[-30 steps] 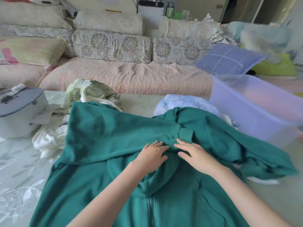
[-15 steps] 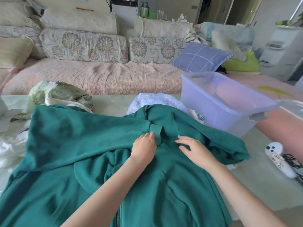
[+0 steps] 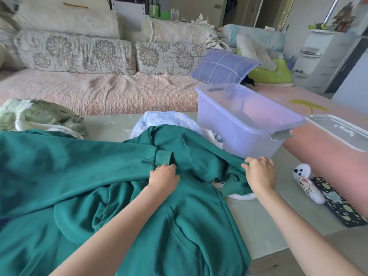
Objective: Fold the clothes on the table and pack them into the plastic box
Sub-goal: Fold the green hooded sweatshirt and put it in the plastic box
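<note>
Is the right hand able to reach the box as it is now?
Probably yes: the box stands just beyond the right hand with nothing between, though that hand now grips the hoodie.

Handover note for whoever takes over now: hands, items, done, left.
Left hand: on the green hoodie below the folded-in cuff, fingers bent; grip unclear.
Right hand: grips bunched hoodie fabric on the right.
Plastic box: open beyond the hoodie, no clothes visible inside.
Done: one sleeve folded across.
Left: finish the hoodie, fold the light blue garment and green-patterned pile, pack all.
</note>
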### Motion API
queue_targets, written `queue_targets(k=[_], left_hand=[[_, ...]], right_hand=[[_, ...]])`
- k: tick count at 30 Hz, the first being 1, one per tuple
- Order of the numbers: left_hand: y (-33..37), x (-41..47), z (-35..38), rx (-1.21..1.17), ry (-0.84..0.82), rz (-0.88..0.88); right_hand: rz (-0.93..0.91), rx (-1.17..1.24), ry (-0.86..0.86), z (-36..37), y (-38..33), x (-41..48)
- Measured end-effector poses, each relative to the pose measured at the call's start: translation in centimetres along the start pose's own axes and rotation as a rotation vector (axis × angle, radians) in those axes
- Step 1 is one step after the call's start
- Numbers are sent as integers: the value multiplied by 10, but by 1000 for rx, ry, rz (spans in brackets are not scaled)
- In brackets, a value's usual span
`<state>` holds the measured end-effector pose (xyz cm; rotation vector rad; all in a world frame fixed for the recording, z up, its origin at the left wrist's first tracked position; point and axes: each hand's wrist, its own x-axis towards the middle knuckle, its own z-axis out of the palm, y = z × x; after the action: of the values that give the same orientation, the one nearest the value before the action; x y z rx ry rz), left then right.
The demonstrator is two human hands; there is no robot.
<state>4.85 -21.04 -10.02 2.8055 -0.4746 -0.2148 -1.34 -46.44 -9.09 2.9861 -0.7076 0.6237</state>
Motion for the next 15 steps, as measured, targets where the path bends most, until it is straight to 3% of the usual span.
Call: queue_targets(k=[4, 7, 9, 11, 15], left_hand=[[18, -8, -7, -347, 127, 58], [39, -16, -20, -882, -57, 67], [48, -23, -26, -1173, -237, 46], [49, -27, -26, -1348, -345, 26], [31, -27, -23, -1614, -317, -125]], right_hand=[[-45, 158, 153, -23, -27, -3], [-81, 458, 92, -52, -60, 11], [-61, 729, 13, -67, -80, 23], [-37, 847, -73, -74, -96, 30], [5, 1160, -477, -77, -117, 18]])
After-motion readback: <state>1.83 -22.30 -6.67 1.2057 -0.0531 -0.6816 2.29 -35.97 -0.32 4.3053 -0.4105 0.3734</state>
